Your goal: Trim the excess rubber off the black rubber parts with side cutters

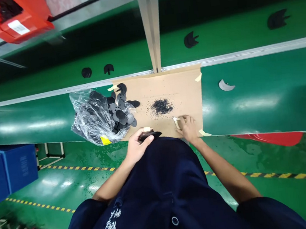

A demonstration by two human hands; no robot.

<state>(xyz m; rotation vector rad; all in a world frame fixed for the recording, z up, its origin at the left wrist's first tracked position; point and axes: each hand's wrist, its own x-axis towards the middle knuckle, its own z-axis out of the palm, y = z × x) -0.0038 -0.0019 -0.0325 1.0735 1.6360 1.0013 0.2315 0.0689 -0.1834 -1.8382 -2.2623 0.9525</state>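
Note:
My left hand (139,146) is closed around a thin black rounded piece (153,134) at the near edge of a brown cardboard sheet (185,84). Pale tape wraps one of its fingers. On the sheet's near right part rests my right hand (188,128), fingers bent and drawn together near a small whitish bit (175,120); what they pinch, if anything, is too small to make out. A pile of tiny black bits (161,106) lies just beyond the hands. To the left, flat black discs (121,114) spill from a clear plastic bag (90,118).
Tape strips (204,133) hold the sheet to the green bench (252,106). A metal post (151,25) rises behind it. Notched black pieces (190,40) lie on the back strip; a grey crescent piece (226,85) lies right. A red bin (19,23) stands upper left, blue boxes (20,166) lower left.

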